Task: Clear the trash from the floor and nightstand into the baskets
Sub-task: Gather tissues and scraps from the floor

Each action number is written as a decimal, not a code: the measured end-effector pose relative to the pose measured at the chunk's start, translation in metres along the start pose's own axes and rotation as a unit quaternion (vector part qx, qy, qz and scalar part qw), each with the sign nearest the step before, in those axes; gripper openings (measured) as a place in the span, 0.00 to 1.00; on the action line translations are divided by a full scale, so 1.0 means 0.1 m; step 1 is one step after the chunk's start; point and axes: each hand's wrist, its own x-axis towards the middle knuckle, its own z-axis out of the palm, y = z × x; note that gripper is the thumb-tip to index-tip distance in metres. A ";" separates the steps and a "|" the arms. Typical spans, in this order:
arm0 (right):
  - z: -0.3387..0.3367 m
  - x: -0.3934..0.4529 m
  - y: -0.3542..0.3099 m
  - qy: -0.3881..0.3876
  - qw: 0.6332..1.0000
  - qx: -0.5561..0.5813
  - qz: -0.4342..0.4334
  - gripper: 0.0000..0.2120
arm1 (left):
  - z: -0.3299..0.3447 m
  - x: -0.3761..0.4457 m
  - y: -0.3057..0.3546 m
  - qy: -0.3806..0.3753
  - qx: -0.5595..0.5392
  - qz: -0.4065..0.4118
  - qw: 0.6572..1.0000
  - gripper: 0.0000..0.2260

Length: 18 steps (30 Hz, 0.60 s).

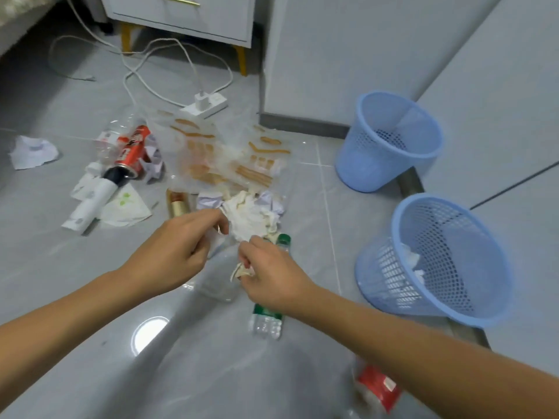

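The right hand [266, 267] has its grip closed on a small wad of cream tissue [240, 272], fingers curled round it, while the left hand [178, 243] pinches at the edge of the larger crumpled white tissue heap [249, 216] just ahead of it on the floor [75, 297]; both grips hold paper, low over the tiles. To do this step well, I judge it best to gather the loose tissue into one tight ball before lifting, so no scraps trail, then swing right to the nearer blue basket [496, 309], which lies tilted with white paper already inside; the farther blue basket [390, 182] stands beyond it near the wall. A clear bottle with a green cap [267, 319] lies directly under the right wrist, and a clear plastic container [217, 285] sits between the hands, so a careless pull could roll or drag them. Beyond the tissue lies a clear printed plastic bag [223, 152], then a red can [133, 149], a white tube [90, 204], more crumpled paper [31, 151] and a small brown bottle [178, 202]. A power strip [205, 105] with white cables [145, 55] lies before the nightstand [181, 16]; these stay put. A red-labelled wrapper [378, 388] lies near the right forearm.
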 end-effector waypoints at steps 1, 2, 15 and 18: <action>-0.28 -0.14 0.08 0.021 1.000 -0.004 0.002 0.08 | 0.05 0.20 0.22 -0.011 -0.011 0.019 1.000 0.16; -0.58 -0.29 0.17 0.044 0.999 -0.007 0.011 0.09 | 0.09 0.41 0.46 -0.022 -0.022 0.045 0.999 0.14; -2.08 -1.93 1.90 0.259 0.892 -0.020 0.370 0.09 | 1.78 2.13 2.69 -0.268 -0.005 0.119 0.956 0.22; -2.06 -1.95 2.01 0.209 0.899 -0.017 0.385 0.13 | 1.95 2.12 2.69 -0.329 0.058 0.109 0.936 0.38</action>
